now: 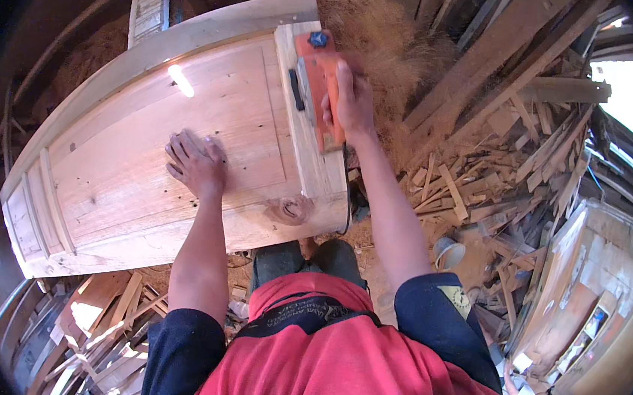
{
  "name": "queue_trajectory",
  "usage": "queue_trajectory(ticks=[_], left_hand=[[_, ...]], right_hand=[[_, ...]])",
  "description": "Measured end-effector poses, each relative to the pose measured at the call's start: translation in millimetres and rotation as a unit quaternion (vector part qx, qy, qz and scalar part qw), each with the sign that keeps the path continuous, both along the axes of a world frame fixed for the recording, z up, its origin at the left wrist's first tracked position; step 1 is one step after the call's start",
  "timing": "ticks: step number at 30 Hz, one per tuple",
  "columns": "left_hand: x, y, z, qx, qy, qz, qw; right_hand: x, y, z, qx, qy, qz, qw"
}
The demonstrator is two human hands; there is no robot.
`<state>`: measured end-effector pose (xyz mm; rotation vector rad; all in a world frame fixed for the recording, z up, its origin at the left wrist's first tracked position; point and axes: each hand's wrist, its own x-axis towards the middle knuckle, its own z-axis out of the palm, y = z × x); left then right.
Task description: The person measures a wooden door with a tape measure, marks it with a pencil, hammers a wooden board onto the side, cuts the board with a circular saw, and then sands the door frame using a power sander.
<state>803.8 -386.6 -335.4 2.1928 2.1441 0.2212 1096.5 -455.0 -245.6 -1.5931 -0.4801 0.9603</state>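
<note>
A pale panelled wooden piece, like a door (118, 142), lies flat in front of me. An orange electric planer (313, 84) with a dark blue knob rests on the bare frame strip at its right end. My right hand (354, 109) is wrapped round the planer's handle, slightly blurred. On the middle of the panel lies my left hand (200, 168), palm down and fingers spread. A dark knot (289, 209) shows in the near frame rail.
Sawdust (377, 22) covers the floor beyond the right end. Long boards (494, 62) lean at the far right above heaped wood scraps (476, 185). A small bucket (446, 252) stands near my right elbow. Another person (521, 394) is at the lower right. More offcuts (113, 330) lie at the lower left.
</note>
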Motion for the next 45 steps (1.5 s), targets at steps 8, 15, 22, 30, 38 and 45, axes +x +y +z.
queue_trajectory(ticks=[8, 15, 22, 30, 38, 45], left_hand=[[1, 0, 5, -0.006, -0.008, 0.001, 1.0], [0, -1, -10, 0.026, -0.017, -0.025, 0.999], [-2, -5, -12, 0.037, 0.003, -0.018, 0.999], [1, -5, -3, -0.006, 0.007, -0.007, 1.0], [1, -3, -8, -0.006, 0.021, -0.016, 1.0], [-1, -3, -8, -0.006, 0.037, -0.009, 0.999]], right_hand=[[64, 132, -10, 0.055, -0.045, 0.017, 0.997], [60, 81, -30, 0.059, -0.187, 0.068, 0.978], [-97, -217, 33, -0.018, 0.037, -0.018, 0.999], [-160, -360, 17, -0.059, 0.039, -0.004, 0.997], [-105, -241, 20, -0.058, 0.039, -0.014, 0.997], [-46, -113, 5, -0.012, -0.006, 0.013, 1.0]])
